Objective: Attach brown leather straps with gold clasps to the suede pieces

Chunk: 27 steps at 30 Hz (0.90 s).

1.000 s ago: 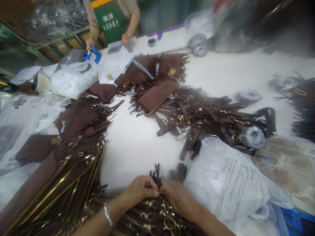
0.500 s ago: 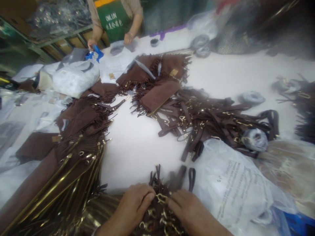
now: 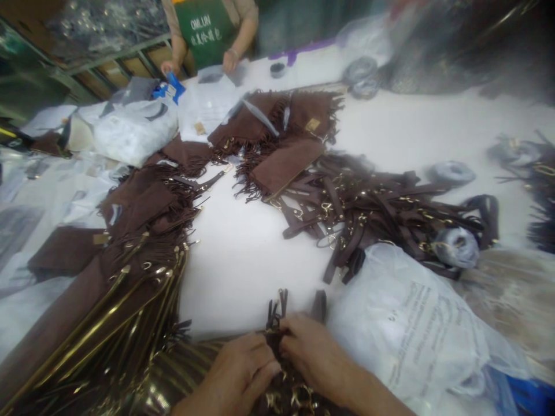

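My left hand and my right hand meet at the near edge of the white table, fingers pinched together on a dark brown fringed piece with gold clasps. Its brown tassels stick up just beyond my fingertips. More gold hooks lie under my wrists. A stack of brown fringed bags with gold zips lies close on my left.
A heap of brown straps with gold hardware lies right of centre, more fringed bags farther back. White plastic bags sit near right and far left. A person in a green apron works at the far edge.
Both hands have shifted slightly on the fringed piece and closed over its gold clasp, which showed between the fingertips half a second ago. The view has drifted a little.
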Motion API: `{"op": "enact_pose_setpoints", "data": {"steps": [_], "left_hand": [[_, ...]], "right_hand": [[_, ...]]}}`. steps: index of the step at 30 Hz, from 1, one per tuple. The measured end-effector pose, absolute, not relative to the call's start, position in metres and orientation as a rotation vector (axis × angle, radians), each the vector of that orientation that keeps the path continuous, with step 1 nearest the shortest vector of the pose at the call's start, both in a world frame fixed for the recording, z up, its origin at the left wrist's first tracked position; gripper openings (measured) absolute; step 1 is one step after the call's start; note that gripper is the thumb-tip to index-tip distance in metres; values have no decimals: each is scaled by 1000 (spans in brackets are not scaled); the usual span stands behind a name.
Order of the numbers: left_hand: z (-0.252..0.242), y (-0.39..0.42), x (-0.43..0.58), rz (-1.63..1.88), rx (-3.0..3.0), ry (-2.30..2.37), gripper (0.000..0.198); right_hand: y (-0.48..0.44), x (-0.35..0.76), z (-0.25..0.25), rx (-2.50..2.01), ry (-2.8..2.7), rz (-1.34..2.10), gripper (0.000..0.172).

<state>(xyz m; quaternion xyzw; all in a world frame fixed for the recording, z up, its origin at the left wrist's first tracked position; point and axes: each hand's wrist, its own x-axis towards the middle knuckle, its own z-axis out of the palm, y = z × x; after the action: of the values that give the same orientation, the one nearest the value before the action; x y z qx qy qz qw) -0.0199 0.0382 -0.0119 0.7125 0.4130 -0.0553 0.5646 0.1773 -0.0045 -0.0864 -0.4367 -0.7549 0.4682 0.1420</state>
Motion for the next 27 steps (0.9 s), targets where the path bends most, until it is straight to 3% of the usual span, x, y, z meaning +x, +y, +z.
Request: {"op": "enact_pose_setpoints", "data": {"steps": [4, 8, 13, 20, 27], "left_hand": [[-21, 43, -20, -239, 1710, 964, 30], [-41, 46, -12, -339, 1793, 1153, 15], [-50, 49, 0, -467, 1918, 1090, 21], [-43, 49, 11, -601, 2049, 949, 21], [-50, 57, 22, -673, 2009, 851, 23]], "right_hand": [[-30, 193, -71, -1310, -2202, 1345, 19], [-53, 195, -74, -1368, -2132, 1378, 19], [-80, 184, -85, -1643, -1965, 1366, 29], [-94, 178, -88, -1810, -1839, 1322, 29], [-97, 173, -127, -1950, -2056, 1195, 21]]}}
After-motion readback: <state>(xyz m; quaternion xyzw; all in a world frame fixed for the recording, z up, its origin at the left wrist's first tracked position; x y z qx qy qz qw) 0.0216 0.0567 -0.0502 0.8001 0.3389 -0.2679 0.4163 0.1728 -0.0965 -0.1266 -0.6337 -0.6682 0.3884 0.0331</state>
